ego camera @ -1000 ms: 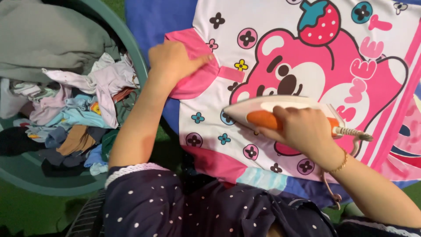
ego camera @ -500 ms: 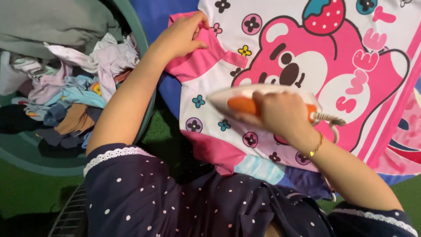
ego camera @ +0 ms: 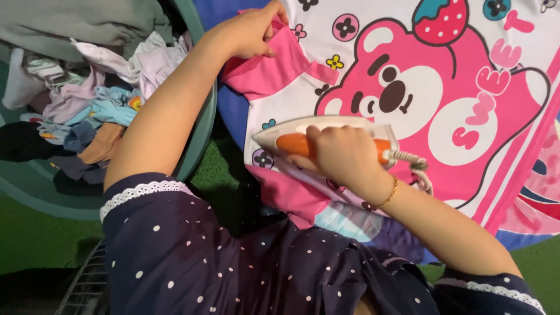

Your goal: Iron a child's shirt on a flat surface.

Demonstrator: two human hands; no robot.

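Head view, looking down. Right hand (ego camera: 344,156) wrapped tight around the orange handle of a white iron (ego camera: 324,140), flat on a white and pink shirt (ego camera: 443,116). Big pink bear and a red strawberry with a teal top printed on the shirt, with small flower shapes around them and pink letters curving beside the bear. Left hand (ego camera: 248,32) pinched shut on the pink sleeve (ego camera: 265,70) at the shirt's left edge. Blue cloth (ego camera: 230,111) spread under the shirt. Gold bracelet (ego camera: 388,195) on the right wrist. Cord (ego camera: 411,163) curling from the iron's back end. Green tub (ego camera: 201,131) to the left, heaped with mixed clothes (ego camera: 93,111). Dark dotted sleeves low in view, hiding the shirt's near edge.
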